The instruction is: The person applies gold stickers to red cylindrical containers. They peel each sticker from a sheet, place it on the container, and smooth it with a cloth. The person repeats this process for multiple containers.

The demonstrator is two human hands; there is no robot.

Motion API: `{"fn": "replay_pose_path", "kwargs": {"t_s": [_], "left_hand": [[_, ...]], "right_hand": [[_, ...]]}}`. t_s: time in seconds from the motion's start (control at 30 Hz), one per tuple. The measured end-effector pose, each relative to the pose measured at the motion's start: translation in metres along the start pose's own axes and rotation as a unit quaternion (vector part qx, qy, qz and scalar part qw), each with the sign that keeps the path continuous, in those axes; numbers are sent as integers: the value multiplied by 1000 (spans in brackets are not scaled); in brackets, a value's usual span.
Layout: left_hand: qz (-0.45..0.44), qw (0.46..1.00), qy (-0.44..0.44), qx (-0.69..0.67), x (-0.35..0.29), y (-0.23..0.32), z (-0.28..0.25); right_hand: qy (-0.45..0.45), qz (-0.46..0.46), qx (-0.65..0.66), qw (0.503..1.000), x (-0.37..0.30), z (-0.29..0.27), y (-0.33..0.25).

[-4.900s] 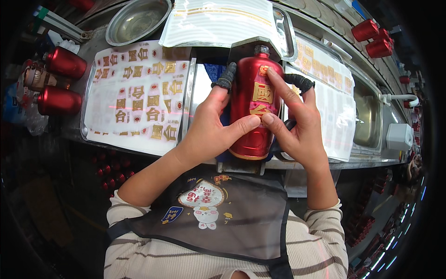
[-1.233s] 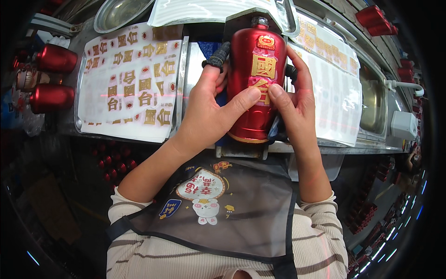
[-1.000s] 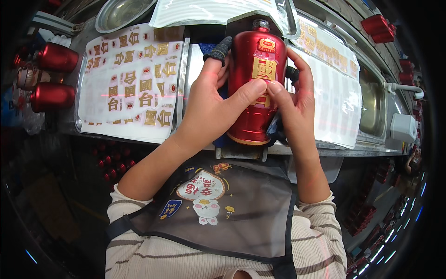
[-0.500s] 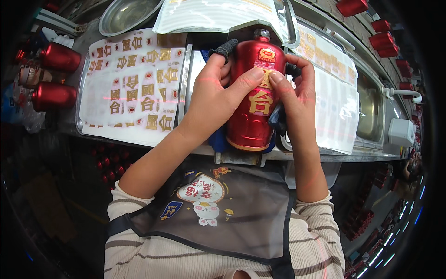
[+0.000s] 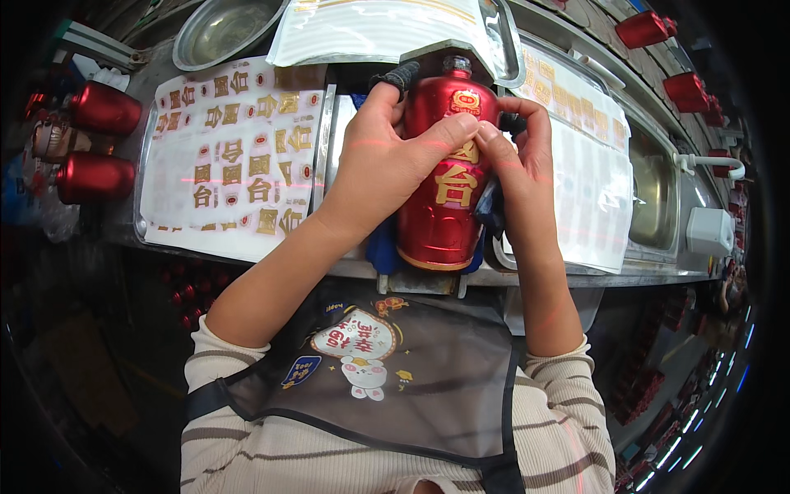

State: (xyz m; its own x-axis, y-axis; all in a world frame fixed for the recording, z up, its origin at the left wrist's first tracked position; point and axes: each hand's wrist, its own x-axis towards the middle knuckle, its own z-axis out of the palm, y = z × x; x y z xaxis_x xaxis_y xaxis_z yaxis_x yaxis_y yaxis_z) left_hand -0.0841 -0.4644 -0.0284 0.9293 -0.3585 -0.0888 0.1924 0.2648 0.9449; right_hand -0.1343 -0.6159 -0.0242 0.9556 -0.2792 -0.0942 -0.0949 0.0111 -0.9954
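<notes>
"Where is the red bottle [image 5: 438, 230] held?"
"At the table's [image 5: 354, 268] front edge, clasped between left hand [image 5: 383, 160] and right hand [image 5: 528, 160], thumbs pressed onto gold lettering [image 5: 455, 188]."
"Best pressed how?"
"Evenly, probably, with the bottle steadied."

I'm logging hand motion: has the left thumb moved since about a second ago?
Yes: the left thumb has moved up the bottle, toward its emblem.

worn by the person: one ribbed knit top [image 5: 543, 428], cream, grey-brown stripes, sleeves [image 5: 561, 379] ending near the elbows; one apron [image 5: 453, 362], sheer dark grey, black-edged, printed with white cartoon animal [image 5: 363, 376] and blue badge [image 5: 301, 373]; one dark finger cover [image 5: 401, 76], left hand [image 5: 383, 156].
</notes>
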Motion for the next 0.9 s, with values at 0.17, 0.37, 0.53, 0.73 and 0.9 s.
{"fn": "replay_pose_path", "kwargs": {"t_s": [0.17, 0.37, 0.53, 0.73, 0.9], "left_hand": [[-23, 999, 7, -28, -1, 4, 2], [-69, 994, 21, -77, -4, 10, -5], [-70, 994, 18, -79, -5, 6, -2], [-52, 996, 26, -66, -3, 8, 0], [-21, 997, 45, 54, 5, 10, 9]], "right_hand": [[0, 3, 17, 1000, 0, 1, -4], [-7, 7, -15, 1000, 5, -8, 0], [1, 24, 22, 999, 2, 5, -7], [-8, 29, 19, 999, 2, 1, -6], [-31, 26, 48, 998, 2, -8, 2]]}}
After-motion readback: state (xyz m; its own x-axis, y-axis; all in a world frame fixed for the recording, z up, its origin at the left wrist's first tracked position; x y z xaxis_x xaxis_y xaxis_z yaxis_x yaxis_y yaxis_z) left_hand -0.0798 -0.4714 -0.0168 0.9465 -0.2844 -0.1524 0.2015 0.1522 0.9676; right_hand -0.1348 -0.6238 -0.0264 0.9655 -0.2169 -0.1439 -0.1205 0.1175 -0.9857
